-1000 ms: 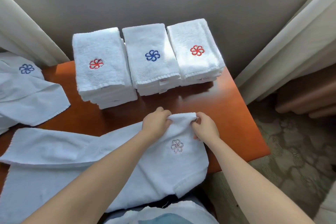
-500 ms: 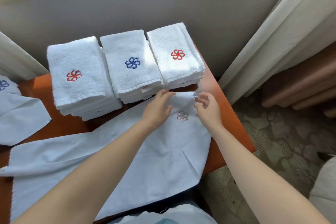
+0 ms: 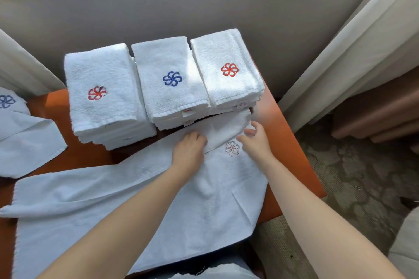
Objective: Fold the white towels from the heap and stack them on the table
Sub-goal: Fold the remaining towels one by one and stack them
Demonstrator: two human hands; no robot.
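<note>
Right hand (image 3: pixel 257 140) has released the soft terry towel (image 3: pixel 217 190), fingers spread; left hand (image 3: pixel 189 149) grips its folded flap.

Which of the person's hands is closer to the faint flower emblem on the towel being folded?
Right. The right hand is just right of the emblem; the left hand lies farther off to its left, on the towel.

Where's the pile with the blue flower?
In the head view, the blue-flower stack stands far back on the table, between the left red-flower stack and right red-flower stack.
</note>
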